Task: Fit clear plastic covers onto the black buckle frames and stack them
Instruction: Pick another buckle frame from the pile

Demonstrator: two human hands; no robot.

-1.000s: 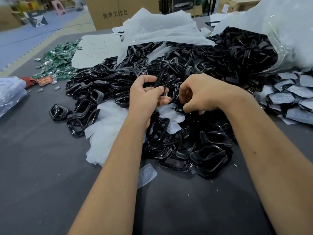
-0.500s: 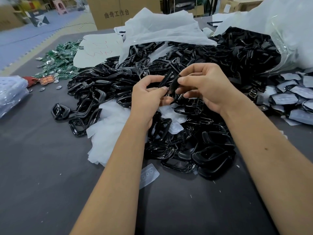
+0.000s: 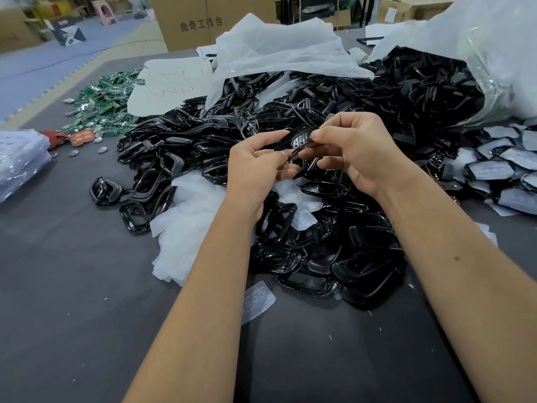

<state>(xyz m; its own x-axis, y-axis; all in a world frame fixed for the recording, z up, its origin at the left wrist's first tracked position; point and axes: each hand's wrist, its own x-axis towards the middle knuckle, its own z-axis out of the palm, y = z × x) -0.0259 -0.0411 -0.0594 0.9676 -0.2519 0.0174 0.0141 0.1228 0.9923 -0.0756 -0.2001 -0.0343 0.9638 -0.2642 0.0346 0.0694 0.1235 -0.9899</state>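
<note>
Above the frame pile (image 3: 305,228), my left hand (image 3: 255,167) and right hand (image 3: 357,152) pinched one black frame (image 3: 300,139) between them.

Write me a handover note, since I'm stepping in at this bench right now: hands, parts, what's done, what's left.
Left hand and right hand both pinch one black frame above the pile, a clear cover seemingly in it.
Loose black frames lie heaped mid-table and spill from the bag.
One spare clear cover lies near the table's front edge.
Covered frames lie at far right, the done lot.
Left: seat this cover, add it there, then the heap.
</note>
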